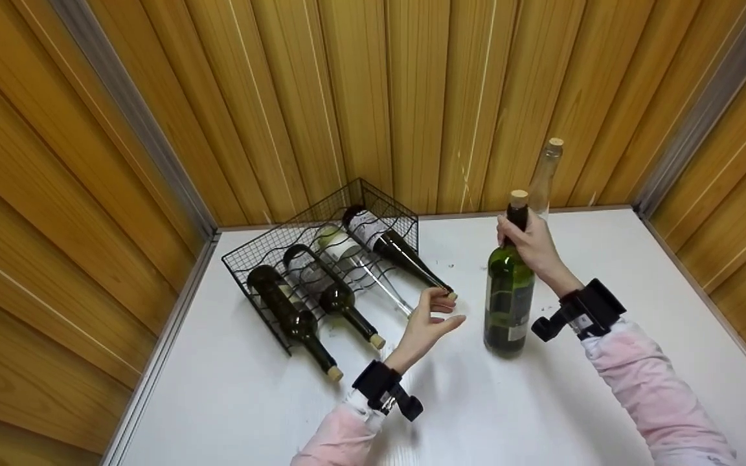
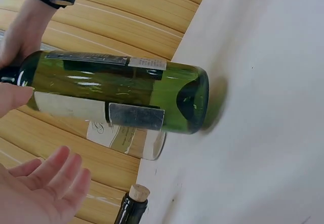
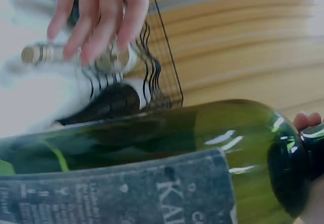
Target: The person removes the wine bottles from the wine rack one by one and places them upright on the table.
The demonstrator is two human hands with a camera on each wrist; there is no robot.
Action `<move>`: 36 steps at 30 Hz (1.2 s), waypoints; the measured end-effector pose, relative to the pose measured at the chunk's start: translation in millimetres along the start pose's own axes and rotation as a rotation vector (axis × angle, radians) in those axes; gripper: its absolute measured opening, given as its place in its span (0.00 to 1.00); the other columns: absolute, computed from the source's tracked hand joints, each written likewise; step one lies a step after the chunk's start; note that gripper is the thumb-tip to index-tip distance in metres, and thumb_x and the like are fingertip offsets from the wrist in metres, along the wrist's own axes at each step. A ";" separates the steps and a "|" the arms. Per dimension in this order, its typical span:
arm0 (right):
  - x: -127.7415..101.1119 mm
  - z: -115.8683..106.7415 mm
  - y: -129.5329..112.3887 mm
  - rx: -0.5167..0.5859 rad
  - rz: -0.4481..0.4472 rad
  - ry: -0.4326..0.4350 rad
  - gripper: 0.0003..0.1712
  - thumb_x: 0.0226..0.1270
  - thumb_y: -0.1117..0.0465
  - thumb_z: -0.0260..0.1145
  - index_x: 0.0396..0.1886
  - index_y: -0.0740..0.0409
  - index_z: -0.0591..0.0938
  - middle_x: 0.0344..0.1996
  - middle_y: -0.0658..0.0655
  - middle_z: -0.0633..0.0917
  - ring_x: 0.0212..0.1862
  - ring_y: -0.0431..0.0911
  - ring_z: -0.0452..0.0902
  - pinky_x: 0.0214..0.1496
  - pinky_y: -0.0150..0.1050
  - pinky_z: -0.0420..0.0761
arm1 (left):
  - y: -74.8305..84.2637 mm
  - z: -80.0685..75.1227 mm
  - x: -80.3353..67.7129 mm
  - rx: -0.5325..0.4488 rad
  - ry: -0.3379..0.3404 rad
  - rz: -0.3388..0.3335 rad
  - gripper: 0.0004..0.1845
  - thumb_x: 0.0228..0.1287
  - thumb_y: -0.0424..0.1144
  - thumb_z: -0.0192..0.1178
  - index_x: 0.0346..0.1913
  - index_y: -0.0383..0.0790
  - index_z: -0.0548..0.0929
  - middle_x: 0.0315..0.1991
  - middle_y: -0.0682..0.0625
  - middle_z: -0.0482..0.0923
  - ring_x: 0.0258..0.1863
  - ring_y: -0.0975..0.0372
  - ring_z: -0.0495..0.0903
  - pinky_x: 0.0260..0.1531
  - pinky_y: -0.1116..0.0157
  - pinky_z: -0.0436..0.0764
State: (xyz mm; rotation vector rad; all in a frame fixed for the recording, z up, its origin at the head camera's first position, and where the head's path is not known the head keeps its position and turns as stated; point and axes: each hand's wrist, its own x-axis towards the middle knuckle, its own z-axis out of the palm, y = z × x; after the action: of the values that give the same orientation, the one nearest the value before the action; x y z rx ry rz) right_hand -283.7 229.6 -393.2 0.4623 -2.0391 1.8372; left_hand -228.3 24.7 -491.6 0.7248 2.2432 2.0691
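My right hand [image 1: 537, 249] grips a green wine bottle [image 1: 509, 291] round its neck, just below the cork. The bottle stands upright, its base close over the white table, and its dark label fills the lower part of the right wrist view. To the left of it, my left hand [image 1: 426, 327] has its fingers spread and holds nothing. Those fingers overlap the corked tip of a dark bottle [image 1: 405, 252] in the head view. In the left wrist view, the left hand [image 2: 45, 188] faces the green bottle [image 2: 116, 90], with a gap between them.
A black wire rack [image 1: 308, 217] at the left back holds several bottles lying tilted, corks toward me: dark ones [image 1: 282, 304] and a clear one [image 1: 353, 255]. Behind the green bottle stands a corked clear bottle [image 1: 544, 178]. Wood-patterned walls [image 1: 412, 97] enclose the white table [image 1: 217, 401].
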 end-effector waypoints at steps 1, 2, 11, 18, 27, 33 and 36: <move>0.3 -4.0 1.5 -0.005 -0.007 0.017 0.10 0.65 0.74 0.53 0.28 0.81 0.68 0.18 0.75 0.70 0.20 0.47 0.71 0.26 0.33 0.71 | 0.4 -1.2 -0.9 0.005 0.004 0.001 0.22 0.54 0.29 0.62 0.50 0.30 0.65 0.41 0.39 0.75 0.43 0.43 0.73 0.38 0.62 0.74; 0.6 -7.8 3.1 -0.012 -0.012 0.036 0.10 0.65 0.73 0.53 0.29 0.81 0.68 0.18 0.75 0.71 0.20 0.47 0.71 0.26 0.33 0.71 | 0.4 -2.4 -1.6 0.008 0.009 -0.001 0.22 0.54 0.29 0.62 0.50 0.30 0.66 0.40 0.40 0.75 0.43 0.43 0.73 0.37 0.63 0.74; 6.8 -36.0 17.9 -0.057 -0.054 0.217 0.07 0.63 0.71 0.56 0.28 0.73 0.70 0.16 0.66 0.73 0.20 0.44 0.71 0.26 0.31 0.71 | -6.0 -10.7 -4.0 0.016 0.029 -0.006 0.21 0.53 0.27 0.62 0.48 0.29 0.66 0.39 0.39 0.76 0.40 0.42 0.74 0.35 0.63 0.75; 8.2 -50.7 27.8 -0.076 -0.052 0.283 0.09 0.64 0.67 0.57 0.29 0.72 0.71 0.18 0.70 0.73 0.20 0.48 0.71 0.25 0.33 0.71 | -5.5 -13.7 -5.4 0.014 0.044 -0.005 0.21 0.52 0.26 0.62 0.48 0.28 0.66 0.38 0.39 0.75 0.39 0.41 0.74 0.33 0.66 0.75; 11.1 -57.6 34.7 -0.069 -0.066 0.315 0.06 0.63 0.69 0.56 0.30 0.71 0.72 0.18 0.70 0.73 0.20 0.48 0.71 0.25 0.34 0.70 | -6.1 -13.4 -5.4 -0.004 0.034 -0.011 0.21 0.53 0.26 0.62 0.48 0.28 0.66 0.39 0.35 0.74 0.39 0.40 0.74 0.33 0.67 0.75; 12.7 -59.0 38.5 -0.065 -0.081 0.320 0.04 0.63 0.70 0.55 0.30 0.70 0.72 0.19 0.71 0.72 0.20 0.47 0.71 0.24 0.33 0.70 | -7.6 -12.9 -4.7 0.000 0.037 -0.015 0.21 0.52 0.26 0.62 0.48 0.28 0.66 0.38 0.39 0.75 0.38 0.41 0.74 0.33 0.67 0.75; 13.3 -58.9 41.3 -0.042 -0.102 0.329 0.04 0.63 0.71 0.56 0.30 0.69 0.72 0.18 0.72 0.72 0.20 0.48 0.71 0.24 0.33 0.70 | -9.2 -12.3 -4.2 0.000 0.036 -0.013 0.21 0.52 0.25 0.62 0.48 0.29 0.66 0.38 0.40 0.75 0.38 0.41 0.74 0.33 0.66 0.75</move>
State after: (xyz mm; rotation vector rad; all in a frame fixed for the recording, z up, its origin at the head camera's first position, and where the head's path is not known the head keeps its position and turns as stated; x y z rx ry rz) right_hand -312.1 292.4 -417.8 0.2295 -1.7949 1.6800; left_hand -231.3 11.4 -499.9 0.6766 2.2604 2.0928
